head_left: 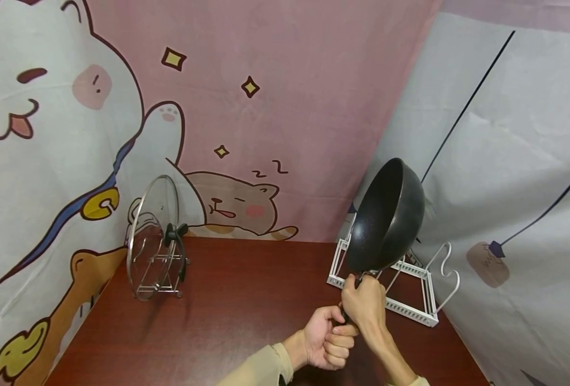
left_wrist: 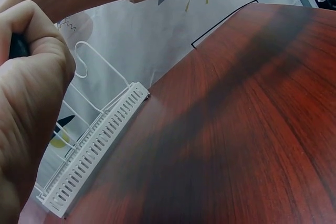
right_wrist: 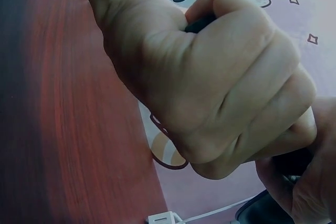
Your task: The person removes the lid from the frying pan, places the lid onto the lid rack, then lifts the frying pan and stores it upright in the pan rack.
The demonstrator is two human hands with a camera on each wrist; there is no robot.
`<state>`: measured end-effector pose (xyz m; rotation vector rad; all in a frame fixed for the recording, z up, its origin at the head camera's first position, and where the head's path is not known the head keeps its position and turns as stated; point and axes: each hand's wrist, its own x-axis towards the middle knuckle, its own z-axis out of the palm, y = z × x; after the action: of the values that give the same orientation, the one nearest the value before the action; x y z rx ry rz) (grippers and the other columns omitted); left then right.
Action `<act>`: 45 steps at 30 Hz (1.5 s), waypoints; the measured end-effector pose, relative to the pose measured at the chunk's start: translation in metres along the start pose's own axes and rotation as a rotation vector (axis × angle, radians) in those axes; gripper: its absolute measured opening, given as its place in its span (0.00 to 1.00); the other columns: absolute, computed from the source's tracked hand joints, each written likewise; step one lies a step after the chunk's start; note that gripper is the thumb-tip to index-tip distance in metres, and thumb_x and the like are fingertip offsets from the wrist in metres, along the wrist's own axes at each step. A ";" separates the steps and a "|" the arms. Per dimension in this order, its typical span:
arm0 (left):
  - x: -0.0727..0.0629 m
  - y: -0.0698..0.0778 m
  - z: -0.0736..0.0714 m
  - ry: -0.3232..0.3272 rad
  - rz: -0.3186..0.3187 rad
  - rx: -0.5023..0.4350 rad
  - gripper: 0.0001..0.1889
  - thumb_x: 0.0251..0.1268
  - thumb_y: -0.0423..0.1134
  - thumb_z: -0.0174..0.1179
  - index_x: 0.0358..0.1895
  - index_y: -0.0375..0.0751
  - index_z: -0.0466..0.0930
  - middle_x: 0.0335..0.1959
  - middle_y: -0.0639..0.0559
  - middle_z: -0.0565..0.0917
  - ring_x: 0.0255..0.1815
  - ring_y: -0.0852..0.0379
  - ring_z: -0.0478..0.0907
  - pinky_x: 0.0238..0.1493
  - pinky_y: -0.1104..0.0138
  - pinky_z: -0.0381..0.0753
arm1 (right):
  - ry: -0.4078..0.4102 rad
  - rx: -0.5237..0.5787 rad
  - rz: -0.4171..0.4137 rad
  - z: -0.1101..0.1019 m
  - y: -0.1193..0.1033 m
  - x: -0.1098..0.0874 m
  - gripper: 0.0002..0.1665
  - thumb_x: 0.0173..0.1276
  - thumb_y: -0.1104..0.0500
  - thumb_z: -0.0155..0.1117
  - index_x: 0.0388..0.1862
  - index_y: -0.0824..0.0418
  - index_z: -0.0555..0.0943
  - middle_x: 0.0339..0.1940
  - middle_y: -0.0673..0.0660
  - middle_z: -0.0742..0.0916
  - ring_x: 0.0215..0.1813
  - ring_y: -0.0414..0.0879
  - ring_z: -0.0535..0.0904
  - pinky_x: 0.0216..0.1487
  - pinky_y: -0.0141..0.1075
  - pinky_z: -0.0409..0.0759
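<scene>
A deep black wok (head_left: 386, 214) is tipped up on its side, its hollow facing left, and overlaps the white rack in the head view. My right hand (head_left: 367, 303) grips its dark handle (head_left: 346, 315) close to the pan. Lower down, my left hand (head_left: 330, 338) has its fingers curled round the handle's end. In the right wrist view the left fist (right_wrist: 231, 87) fills the middle, with part of the right hand (right_wrist: 317, 190) at the right edge. The left wrist view shows the left hand (left_wrist: 31, 93) with the dark handle end (left_wrist: 19, 46) poking out.
Beneath the wok, a white rack (left_wrist: 94, 150) with slotted sides and wire dividers stands at the table's right. A glass lid (head_left: 129, 252) with a black knob leans upright in a chrome wire stand (head_left: 162, 291) at the left. Printed curtains (head_left: 314, 107) border the reddish-brown table (head_left: 246, 305).
</scene>
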<state>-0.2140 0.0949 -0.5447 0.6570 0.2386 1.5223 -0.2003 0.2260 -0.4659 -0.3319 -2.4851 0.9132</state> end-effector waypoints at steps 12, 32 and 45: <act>-0.004 0.000 -0.005 0.024 0.010 0.004 0.19 0.60 0.56 0.60 0.21 0.57 0.62 0.11 0.65 0.54 0.14 0.61 0.35 0.20 0.69 0.36 | -0.009 -0.017 0.017 0.008 0.003 0.001 0.23 0.80 0.56 0.59 0.20 0.57 0.82 0.10 0.48 0.84 0.28 0.59 0.90 0.30 0.51 0.82; -0.009 -0.006 -0.013 0.054 0.010 -0.019 0.18 0.60 0.56 0.59 0.21 0.57 0.63 0.11 0.65 0.55 0.14 0.62 0.35 0.21 0.70 0.36 | -0.019 -0.024 0.015 0.017 0.010 -0.001 0.22 0.77 0.59 0.60 0.19 0.56 0.77 0.16 0.56 0.84 0.24 0.54 0.83 0.26 0.48 0.76; -0.012 -0.008 -0.017 0.064 -0.007 -0.021 0.19 0.58 0.56 0.60 0.20 0.57 0.62 0.11 0.65 0.53 0.14 0.62 0.35 0.21 0.69 0.36 | -0.008 -0.031 0.016 0.024 0.015 -0.003 0.23 0.76 0.60 0.61 0.16 0.55 0.76 0.14 0.55 0.81 0.21 0.52 0.79 0.24 0.45 0.74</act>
<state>-0.2171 0.0884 -0.5659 0.5910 0.2734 1.5386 -0.2092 0.2231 -0.4923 -0.3591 -2.5099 0.8849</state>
